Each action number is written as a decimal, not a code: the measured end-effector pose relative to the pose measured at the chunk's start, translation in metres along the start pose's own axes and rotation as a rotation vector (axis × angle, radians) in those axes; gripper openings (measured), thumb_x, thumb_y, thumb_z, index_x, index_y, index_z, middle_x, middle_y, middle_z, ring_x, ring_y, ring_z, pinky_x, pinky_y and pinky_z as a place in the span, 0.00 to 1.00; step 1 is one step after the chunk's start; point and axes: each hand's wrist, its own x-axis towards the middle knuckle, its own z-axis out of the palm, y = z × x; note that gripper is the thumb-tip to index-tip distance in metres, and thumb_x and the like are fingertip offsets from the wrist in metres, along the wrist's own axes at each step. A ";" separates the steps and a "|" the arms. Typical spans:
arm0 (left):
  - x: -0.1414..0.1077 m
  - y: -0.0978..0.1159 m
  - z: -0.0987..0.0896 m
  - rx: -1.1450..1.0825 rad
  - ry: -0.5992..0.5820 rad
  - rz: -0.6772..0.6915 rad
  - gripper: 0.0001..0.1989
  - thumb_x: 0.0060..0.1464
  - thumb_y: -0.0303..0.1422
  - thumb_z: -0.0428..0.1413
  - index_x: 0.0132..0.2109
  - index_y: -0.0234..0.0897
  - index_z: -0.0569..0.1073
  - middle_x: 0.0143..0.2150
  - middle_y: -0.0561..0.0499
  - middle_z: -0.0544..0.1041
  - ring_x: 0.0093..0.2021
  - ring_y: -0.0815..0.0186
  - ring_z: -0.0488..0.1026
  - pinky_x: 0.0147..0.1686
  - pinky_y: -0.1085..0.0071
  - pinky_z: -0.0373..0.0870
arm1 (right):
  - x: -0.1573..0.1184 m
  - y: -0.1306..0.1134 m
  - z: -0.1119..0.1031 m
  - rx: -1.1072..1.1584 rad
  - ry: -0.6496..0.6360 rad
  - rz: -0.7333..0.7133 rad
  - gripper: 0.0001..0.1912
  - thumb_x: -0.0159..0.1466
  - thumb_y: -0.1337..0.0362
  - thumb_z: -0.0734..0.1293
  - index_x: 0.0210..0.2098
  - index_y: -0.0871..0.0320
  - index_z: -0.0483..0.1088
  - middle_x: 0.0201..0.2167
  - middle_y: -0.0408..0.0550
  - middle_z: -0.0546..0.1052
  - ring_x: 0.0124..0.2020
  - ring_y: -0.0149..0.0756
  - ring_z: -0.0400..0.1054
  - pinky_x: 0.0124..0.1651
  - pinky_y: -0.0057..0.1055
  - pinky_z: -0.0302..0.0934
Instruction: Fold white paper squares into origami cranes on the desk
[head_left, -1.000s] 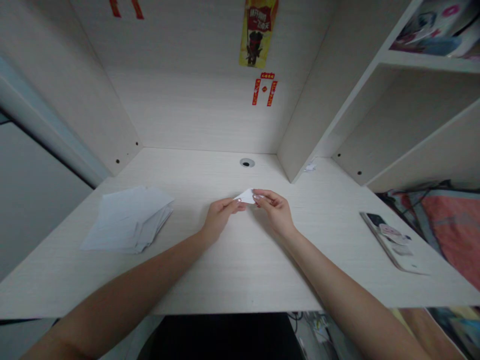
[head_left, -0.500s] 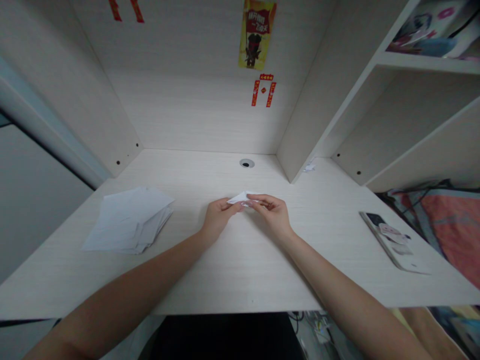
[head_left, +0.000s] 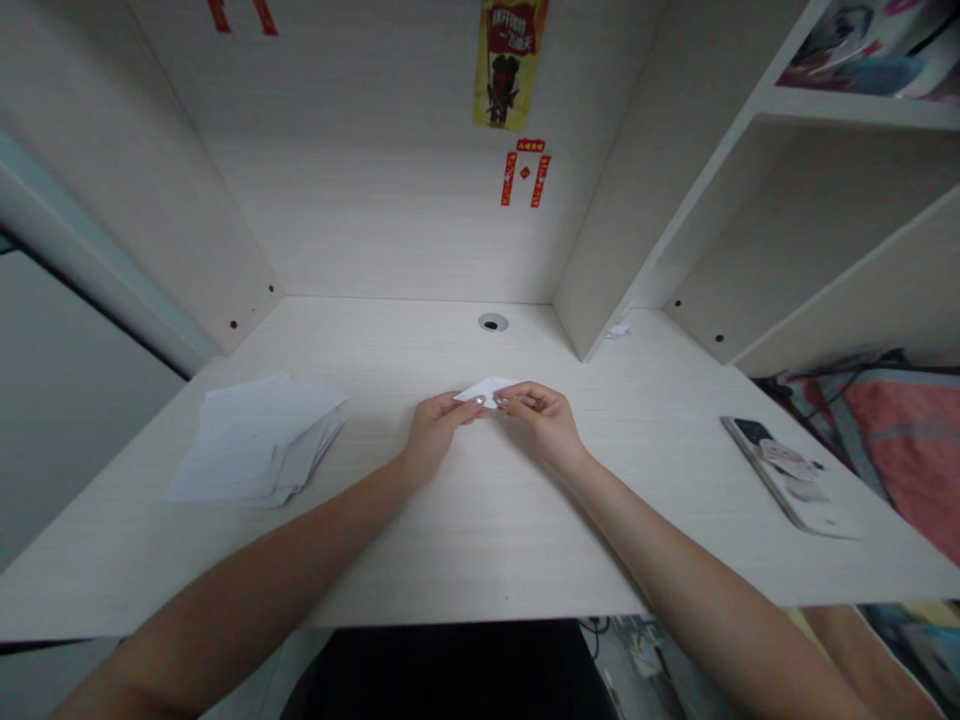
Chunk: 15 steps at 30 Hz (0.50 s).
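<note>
At the left, a stack of paper [head_left: 240,440] is lying on the desk [head_left: 480,560], its sheets fanning a little at the right edge; it is sitting well apart from the hands, which is probably leaving the middle free for handling. Next, the left hand [head_left: 435,430] is gripping one end of a small folded paper [head_left: 487,387], its thumb pressing on the near side and its other fingers bending behind, likely so that this end is staying steady. The folded paper itself is showing between the two hands, near the middle of the desk and in front of the cable hole [head_left: 493,322]; whether it is touching the desktop, I cannot tell. The right hand [head_left: 547,415] is pinching the other end, thumb and fingers closing close to the left thumb, seemingly because so small a piece is needing fingertips rather than a whole palm. Both forearms are slanting inward over the desk, bringing the hands together. Farther right, a phone [head_left: 791,480] is lying apart from the work, perhaps for being out of the way, and a red cloth [head_left: 911,440] is resting beyond it.
</note>
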 end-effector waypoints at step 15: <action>0.003 -0.014 0.000 0.084 -0.082 0.102 0.12 0.48 0.39 0.58 0.36 0.34 0.74 0.34 0.49 0.78 0.37 0.64 0.73 0.41 0.70 0.66 | 0.004 -0.004 -0.004 -0.044 0.081 -0.072 0.15 0.50 0.57 0.72 0.36 0.54 0.72 0.40 0.47 0.76 0.36 0.34 0.69 0.37 0.29 0.62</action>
